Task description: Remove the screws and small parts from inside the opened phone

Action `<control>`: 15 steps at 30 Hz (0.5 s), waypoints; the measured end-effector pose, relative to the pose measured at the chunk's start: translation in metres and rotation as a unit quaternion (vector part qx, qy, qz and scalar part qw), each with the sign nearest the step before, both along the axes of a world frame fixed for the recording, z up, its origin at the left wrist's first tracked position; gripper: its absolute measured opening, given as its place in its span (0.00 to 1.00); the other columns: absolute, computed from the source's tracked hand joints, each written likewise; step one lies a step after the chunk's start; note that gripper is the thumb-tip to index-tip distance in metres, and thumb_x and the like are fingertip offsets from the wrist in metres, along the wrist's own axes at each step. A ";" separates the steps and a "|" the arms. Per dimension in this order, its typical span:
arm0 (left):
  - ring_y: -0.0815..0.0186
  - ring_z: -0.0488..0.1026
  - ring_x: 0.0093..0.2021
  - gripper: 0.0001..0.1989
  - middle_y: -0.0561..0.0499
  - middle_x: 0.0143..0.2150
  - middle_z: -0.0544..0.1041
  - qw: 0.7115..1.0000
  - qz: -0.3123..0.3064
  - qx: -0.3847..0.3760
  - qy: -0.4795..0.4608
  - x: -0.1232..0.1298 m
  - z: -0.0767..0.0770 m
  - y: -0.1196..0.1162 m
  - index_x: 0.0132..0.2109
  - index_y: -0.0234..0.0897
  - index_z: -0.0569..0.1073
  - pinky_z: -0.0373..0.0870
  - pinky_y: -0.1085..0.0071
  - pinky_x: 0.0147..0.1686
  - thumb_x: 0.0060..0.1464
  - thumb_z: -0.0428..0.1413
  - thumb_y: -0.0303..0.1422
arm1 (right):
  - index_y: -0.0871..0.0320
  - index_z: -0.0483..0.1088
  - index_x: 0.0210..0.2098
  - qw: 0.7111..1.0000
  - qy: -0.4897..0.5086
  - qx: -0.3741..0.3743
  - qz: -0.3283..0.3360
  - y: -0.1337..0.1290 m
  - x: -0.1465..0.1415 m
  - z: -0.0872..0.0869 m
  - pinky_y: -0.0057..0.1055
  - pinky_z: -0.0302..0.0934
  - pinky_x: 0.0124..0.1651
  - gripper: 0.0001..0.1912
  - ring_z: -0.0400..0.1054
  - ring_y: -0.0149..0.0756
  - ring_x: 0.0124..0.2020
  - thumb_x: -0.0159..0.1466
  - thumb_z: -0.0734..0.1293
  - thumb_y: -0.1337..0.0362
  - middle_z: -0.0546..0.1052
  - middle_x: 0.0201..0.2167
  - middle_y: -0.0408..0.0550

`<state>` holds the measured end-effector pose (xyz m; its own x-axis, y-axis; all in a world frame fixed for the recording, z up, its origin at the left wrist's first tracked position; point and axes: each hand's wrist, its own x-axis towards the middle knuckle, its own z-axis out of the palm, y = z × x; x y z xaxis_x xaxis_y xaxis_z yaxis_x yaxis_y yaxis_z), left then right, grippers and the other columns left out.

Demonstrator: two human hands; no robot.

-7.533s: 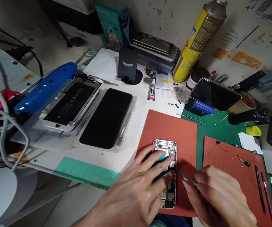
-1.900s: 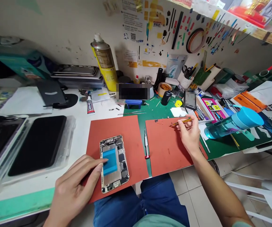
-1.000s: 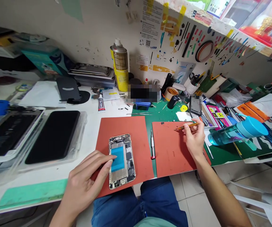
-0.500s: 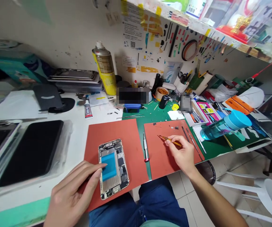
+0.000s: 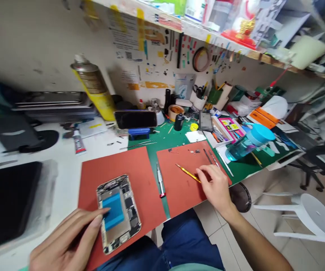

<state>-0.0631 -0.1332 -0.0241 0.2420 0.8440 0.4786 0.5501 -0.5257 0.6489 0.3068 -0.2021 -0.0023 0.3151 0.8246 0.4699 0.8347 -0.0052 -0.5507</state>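
Observation:
An opened phone, its inner parts and a blue film showing, lies on the left red mat. My left hand rests at its left side, index finger stretched out onto the blue film and thumb by the phone's edge. On the right red mat lies a thin yellow screwdriver. My right hand hovers by its rear end, fingers curved and apart from it, holding nothing that I can see. Between the mats is a silver screwdriver with a red end.
Tweezers and a phone on a blue stand are behind the mats. A blue water bottle leans at the right, by dark rod-like tools. A spray can stands at the back left. Overhead runs a loaded shelf.
My right hand has let go of the yellow screwdriver, now lying on the mat. My left index finger stays on the blue film. The view has turned to the right.

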 end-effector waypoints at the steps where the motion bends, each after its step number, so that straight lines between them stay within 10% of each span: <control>1: 0.60 0.82 0.39 0.08 0.52 0.43 0.85 1.000 -0.031 0.005 0.002 0.002 0.003 -0.001 0.43 0.47 0.83 0.80 0.65 0.43 0.64 0.60 0.41 | 0.55 0.77 0.41 1.000 0.008 -0.001 0.008 -0.002 -0.002 0.004 0.35 0.65 0.38 0.08 0.75 0.41 0.37 0.75 0.66 0.62 0.81 0.36 0.49; 5: 0.65 0.79 0.39 0.07 0.51 0.40 0.83 0.999 -0.049 0.004 0.003 0.010 0.013 -0.004 0.47 0.43 0.82 0.76 0.70 0.41 0.67 0.59 0.32 | 0.56 0.76 0.43 0.991 -0.044 -0.043 0.122 0.021 -0.025 0.029 0.31 0.67 0.40 0.10 0.77 0.36 0.36 0.77 0.65 0.62 0.80 0.36 0.47; 8: 0.65 0.78 0.37 0.07 0.50 0.38 0.82 0.999 -0.039 -0.008 0.000 0.012 0.017 -0.005 0.45 0.40 0.82 0.74 0.70 0.39 0.68 0.58 0.30 | 0.60 0.76 0.47 0.928 -0.259 -0.168 0.211 0.075 -0.052 0.051 0.31 0.69 0.38 0.13 0.79 0.38 0.38 0.79 0.60 0.67 0.80 0.41 0.53; 15: 0.63 0.80 0.40 0.07 0.50 0.40 0.83 0.999 -0.039 -0.013 -0.008 0.006 0.016 -0.007 0.45 0.41 0.82 0.76 0.69 0.44 0.67 0.59 0.31 | 0.68 0.79 0.43 0.854 -0.378 -0.209 0.290 0.202 -0.112 0.066 0.37 0.74 0.46 0.06 0.81 0.45 0.43 0.70 0.68 0.74 0.82 0.43 0.62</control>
